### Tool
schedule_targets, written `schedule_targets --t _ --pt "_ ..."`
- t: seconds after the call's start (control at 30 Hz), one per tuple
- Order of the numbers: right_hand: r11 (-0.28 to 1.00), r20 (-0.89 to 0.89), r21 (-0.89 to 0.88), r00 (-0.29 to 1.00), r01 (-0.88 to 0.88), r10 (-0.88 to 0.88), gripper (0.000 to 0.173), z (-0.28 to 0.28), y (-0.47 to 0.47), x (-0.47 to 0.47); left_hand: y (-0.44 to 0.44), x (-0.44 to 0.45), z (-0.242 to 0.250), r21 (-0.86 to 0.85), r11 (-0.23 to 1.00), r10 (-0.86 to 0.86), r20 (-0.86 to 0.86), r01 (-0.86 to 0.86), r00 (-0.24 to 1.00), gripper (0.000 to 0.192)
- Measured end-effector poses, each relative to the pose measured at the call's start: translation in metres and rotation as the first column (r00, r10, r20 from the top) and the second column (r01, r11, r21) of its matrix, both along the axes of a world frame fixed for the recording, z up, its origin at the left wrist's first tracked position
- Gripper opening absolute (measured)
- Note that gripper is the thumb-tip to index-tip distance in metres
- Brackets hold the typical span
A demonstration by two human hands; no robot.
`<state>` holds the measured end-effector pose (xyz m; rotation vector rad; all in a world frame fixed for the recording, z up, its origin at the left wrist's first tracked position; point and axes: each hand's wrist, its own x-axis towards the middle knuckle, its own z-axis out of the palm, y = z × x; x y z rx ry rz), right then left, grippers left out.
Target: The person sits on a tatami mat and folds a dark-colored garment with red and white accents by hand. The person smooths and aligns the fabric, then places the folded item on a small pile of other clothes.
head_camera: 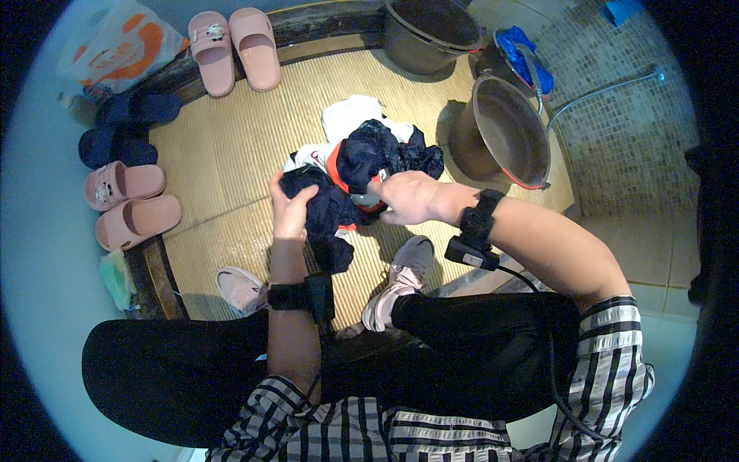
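A bunched garment of black, white and orange-red fabric lies on the ribbed yellowish mat before me. My left hand grips a dark fold at its left side, thumb and fingers around the cloth. At its right side, my right hand has its fingertips on the cloth near the orange-red band; the fingers are partly hidden, so whether they pinch it cannot be told. A white part of the fabric spreads at the far edge of the bundle.
A dark bucket leans at the right, with another bucket behind it and a blue cloth in a third container. Pink slippers, dark slippers and a plastic bag line the far and left edges. My shoes stand near.
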<state>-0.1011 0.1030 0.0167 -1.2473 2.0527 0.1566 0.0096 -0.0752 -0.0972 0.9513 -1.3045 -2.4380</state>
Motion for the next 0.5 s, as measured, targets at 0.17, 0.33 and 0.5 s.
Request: schedule_targets --t 0.17,0.33,0.5 --pt "0.907 0.366 -0.364 0.928 0.212 -0.069 0.049 -0.010 0.001 0.018 0.035 -0.010 0.090 0.297 0.927 -0.064 -0.474 0.228 0.878 0.048" --pt "0.693 0.734 -0.296 0.620 0.658 -0.276 0.027 -0.005 -0.001 0.016 0.041 -0.009 0.111 0.308 0.942 0.024 -0.460 0.135 0.887 0.054" --pt "0.256 0.832 0.143 0.024 0.956 -0.555 0.030 0.006 0.008 -0.007 0.004 -0.006 0.095 -0.063 0.997 -0.048 -0.228 0.034 0.973 0.057"
